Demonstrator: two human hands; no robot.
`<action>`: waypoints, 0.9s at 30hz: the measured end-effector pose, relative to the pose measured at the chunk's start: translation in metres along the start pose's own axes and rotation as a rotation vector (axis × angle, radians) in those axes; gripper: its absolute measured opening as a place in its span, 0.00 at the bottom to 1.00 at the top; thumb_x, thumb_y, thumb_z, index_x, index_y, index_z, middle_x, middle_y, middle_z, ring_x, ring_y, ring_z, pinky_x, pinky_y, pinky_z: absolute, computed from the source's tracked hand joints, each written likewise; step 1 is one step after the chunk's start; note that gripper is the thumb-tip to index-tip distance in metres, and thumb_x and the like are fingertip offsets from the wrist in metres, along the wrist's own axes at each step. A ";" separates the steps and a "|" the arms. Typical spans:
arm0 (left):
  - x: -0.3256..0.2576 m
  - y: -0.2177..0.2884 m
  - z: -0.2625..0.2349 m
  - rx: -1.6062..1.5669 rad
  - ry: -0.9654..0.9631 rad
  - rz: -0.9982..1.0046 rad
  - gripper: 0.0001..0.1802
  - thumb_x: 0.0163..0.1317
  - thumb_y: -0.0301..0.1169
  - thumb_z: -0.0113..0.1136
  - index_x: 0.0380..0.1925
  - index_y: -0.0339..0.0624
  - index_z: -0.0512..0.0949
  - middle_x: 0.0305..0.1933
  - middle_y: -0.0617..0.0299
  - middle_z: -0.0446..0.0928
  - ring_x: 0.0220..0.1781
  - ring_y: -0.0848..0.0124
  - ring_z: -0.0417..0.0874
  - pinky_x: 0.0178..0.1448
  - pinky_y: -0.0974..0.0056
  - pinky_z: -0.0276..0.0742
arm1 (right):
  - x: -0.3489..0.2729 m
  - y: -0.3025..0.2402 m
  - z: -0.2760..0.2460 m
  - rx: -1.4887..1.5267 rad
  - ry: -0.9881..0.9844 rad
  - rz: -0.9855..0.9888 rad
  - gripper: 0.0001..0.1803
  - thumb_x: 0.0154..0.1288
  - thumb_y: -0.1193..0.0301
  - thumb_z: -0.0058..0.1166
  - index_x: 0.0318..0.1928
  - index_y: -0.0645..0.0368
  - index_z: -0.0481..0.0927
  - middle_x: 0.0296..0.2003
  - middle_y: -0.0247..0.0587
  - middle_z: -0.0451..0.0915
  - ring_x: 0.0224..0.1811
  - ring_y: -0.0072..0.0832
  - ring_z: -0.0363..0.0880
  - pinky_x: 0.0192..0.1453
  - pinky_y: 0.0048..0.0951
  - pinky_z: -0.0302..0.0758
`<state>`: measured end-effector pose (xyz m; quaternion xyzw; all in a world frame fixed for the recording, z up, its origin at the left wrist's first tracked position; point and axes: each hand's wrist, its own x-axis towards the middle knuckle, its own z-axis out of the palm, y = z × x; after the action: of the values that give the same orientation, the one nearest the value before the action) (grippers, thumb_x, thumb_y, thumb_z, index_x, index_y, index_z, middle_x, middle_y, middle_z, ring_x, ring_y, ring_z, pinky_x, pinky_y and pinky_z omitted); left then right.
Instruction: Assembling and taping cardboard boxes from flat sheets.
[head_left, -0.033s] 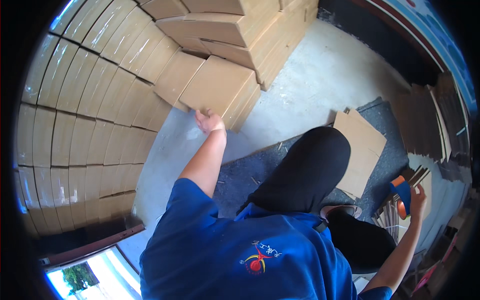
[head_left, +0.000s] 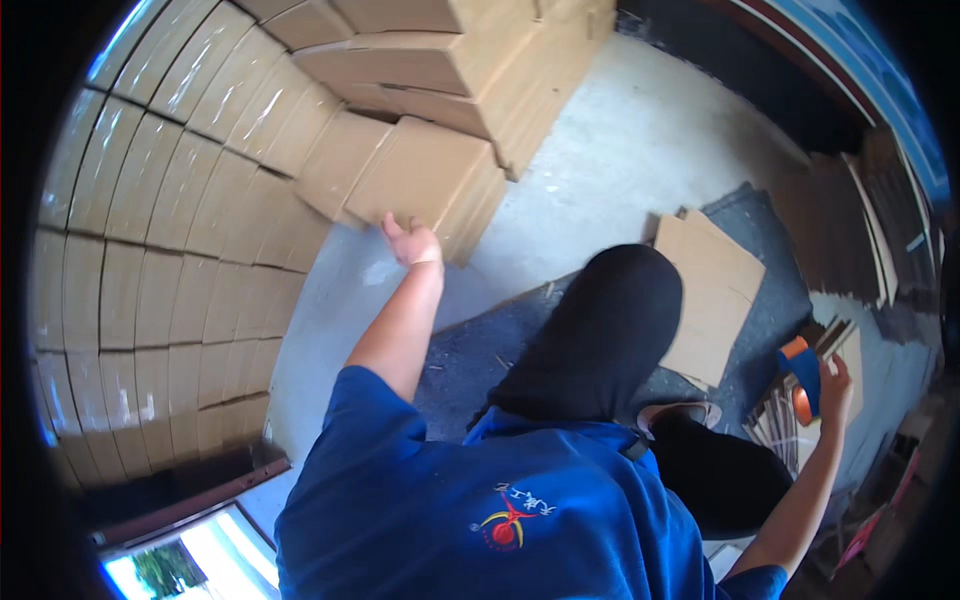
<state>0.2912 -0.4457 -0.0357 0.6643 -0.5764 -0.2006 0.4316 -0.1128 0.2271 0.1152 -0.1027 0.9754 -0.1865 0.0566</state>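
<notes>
My left hand [head_left: 412, 243] reaches forward with its fingers spread and holds nothing. It is at the near edge of a closed brown cardboard box [head_left: 415, 170]; whether the fingertips touch the cardboard, I cannot tell. A second cardboard box [head_left: 342, 160] stands against that one on its left. Out to the right, my right hand [head_left: 837, 388] is closed around a blue tape dispenser [head_left: 804, 368] fitted with orange parts or tape. The fingers partly cover it.
Stacked cartons [head_left: 150, 180] wall off the left, and a taller carton stack [head_left: 500, 75] rises behind the boxes. Flat cardboard sheets [head_left: 708, 290] lie on a dark mat [head_left: 470, 345]. Bundled cardboard pieces [head_left: 775, 425] are beside my right hand, and more flattened cardboard [head_left: 840, 230] leans at the far right.
The whole view has shifted slightly. My left hand's fingers are raised and more spread at the box's near edge. The right hand keeps its hold on the tape dispenser.
</notes>
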 end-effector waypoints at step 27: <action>-0.418 0.001 0.200 0.583 -1.303 -0.259 0.25 0.66 0.40 0.62 0.52 0.28 0.77 0.56 0.47 0.79 0.57 0.58 0.80 0.59 0.58 0.75 | -0.082 -0.065 -0.066 0.296 -0.089 0.202 0.25 0.60 0.73 0.65 0.59 0.59 0.77 0.25 0.41 0.79 0.28 0.26 0.79 0.35 0.29 0.77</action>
<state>0.0318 -0.1218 -0.2410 0.5609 -0.6631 -0.4435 -0.2214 -0.0317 0.2099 0.2066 -0.0028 0.9392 -0.3168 0.1326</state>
